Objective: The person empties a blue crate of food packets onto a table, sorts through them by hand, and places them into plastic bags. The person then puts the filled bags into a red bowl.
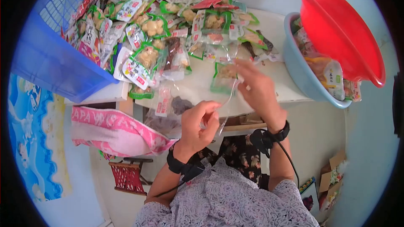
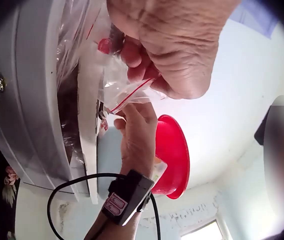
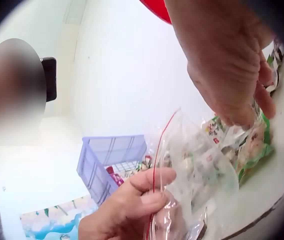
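Note:
My left hand [image 1: 198,126] pinches the edge of a clear zip bag [image 3: 202,165] between thumb and fingers. A red line runs along the bag's mouth, which also shows in the left wrist view beneath the left hand [image 2: 177,45]. The right hand [image 1: 261,94] is over the table edge, its thumb and fingers apart, beside a green-edged packet [image 1: 223,77]. In the right wrist view the right hand's [image 3: 227,65] fingertips are at a green-edged packet [image 3: 254,147]; whether they touch it, I cannot tell.
Many small food packets [image 1: 151,27] are heaped at the back of the white table [image 1: 273,75]. A blue basket [image 1: 63,54] stands left. On the right, a light blue basin [image 1: 296,59] holds packets beside a red basin [image 1: 336,29]. A pink towel [image 1: 113,128] hangs at the front left.

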